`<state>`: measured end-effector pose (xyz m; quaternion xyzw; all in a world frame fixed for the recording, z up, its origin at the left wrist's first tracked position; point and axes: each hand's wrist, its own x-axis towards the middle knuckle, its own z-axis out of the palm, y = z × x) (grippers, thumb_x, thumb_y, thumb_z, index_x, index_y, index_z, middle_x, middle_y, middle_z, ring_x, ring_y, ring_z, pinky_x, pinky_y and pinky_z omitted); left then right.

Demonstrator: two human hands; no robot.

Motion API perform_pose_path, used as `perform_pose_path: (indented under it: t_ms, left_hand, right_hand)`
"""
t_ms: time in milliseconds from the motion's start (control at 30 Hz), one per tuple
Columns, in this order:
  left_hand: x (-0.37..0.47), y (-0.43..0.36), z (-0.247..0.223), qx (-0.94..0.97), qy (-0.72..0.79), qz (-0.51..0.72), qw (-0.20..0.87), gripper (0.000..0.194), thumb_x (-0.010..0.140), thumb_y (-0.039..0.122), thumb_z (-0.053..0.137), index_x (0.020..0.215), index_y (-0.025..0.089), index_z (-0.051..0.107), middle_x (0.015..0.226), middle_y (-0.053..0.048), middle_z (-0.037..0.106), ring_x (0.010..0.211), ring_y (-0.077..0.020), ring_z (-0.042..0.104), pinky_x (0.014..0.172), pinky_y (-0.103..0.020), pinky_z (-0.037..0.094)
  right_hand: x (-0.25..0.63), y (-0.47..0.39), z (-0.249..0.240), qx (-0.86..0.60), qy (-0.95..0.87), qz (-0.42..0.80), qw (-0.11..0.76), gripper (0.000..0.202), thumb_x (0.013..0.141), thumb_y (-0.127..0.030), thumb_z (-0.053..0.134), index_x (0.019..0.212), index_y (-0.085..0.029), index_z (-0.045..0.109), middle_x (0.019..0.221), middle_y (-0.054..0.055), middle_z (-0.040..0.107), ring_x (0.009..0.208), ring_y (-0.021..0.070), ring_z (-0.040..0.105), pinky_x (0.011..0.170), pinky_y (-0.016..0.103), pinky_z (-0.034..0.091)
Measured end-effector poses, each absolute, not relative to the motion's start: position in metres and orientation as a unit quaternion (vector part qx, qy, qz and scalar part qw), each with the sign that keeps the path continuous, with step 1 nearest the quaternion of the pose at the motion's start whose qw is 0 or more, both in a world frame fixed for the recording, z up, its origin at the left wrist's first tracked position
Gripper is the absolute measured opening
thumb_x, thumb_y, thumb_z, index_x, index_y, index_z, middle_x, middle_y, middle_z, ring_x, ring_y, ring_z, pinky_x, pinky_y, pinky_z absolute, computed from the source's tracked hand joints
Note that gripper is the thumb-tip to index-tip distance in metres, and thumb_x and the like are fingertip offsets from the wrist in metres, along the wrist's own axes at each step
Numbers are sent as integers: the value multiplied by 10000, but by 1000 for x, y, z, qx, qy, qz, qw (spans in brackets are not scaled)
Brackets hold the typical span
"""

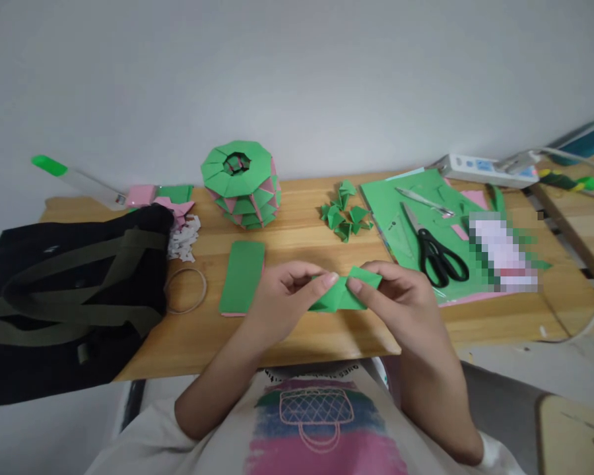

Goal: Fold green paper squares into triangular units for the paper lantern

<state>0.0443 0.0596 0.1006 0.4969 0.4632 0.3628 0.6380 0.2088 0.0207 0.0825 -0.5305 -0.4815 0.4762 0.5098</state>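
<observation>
A folded piece of green paper (334, 298) is held between both hands near the table's front edge. My left hand (293, 290) pinches its left part, thumb on top. On the right part, my right hand (393, 293) presses with the thumb, its fingers curled behind. Just left of my left hand lies a stack of green paper strips (242, 277) with pink edges beneath. Several small folded green pieces (344, 214) sit beyond the hands. Farther back at the left stands a round green and pink paper model (242, 181) with a hole in its top.
Black scissors (440, 257) and a pen (423, 200) lie on green sheets (391, 198) at the right. Behind them is a power strip (490, 170). A black bag (69, 264), a tape ring (202, 297) and white paper scraps (184, 239) occupy the wooden table's (297, 340) left.
</observation>
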Motion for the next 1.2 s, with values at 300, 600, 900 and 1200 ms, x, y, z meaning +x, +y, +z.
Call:
perform_pose_path:
  t_ms: [300,600,900,1200]
  left_hand:
    - [43,63,101,513,463,357,629,124,734,235,667,655,146,703,591,9,681,532,-77,570,499,-154,467]
    - [44,65,100,508,469,361,626,144,717,259,658,638,146,700,542,10,652,484,-85,566,444,-159,475]
    - [43,71,103,515,469,369,615,163,726,262,653,647,132,710,548,5,656,489,-81,571,451,-147,493]
    - [36,78,99,503,474,368,622,206,754,324,655,672,143,705,565,3,661,514,-110,604,496,-200,539]
  right_hand:
    - [207,25,82,-529,-488,474,507,123,774,-235,710,670,-218,646,598,-59,556,568,66,487,537,172,400]
    - [208,28,83,-530,-476,487,505,98,763,-243,718,676,-234,674,610,-57,597,584,75,523,557,174,427]
    - [204,40,92,-550,-476,489,481,110,730,-277,744,659,-221,682,619,-46,628,584,85,524,571,197,430]
    - [204,49,95,-565,-483,459,486,168,725,-268,738,599,-201,648,564,-41,570,545,98,488,528,219,411]
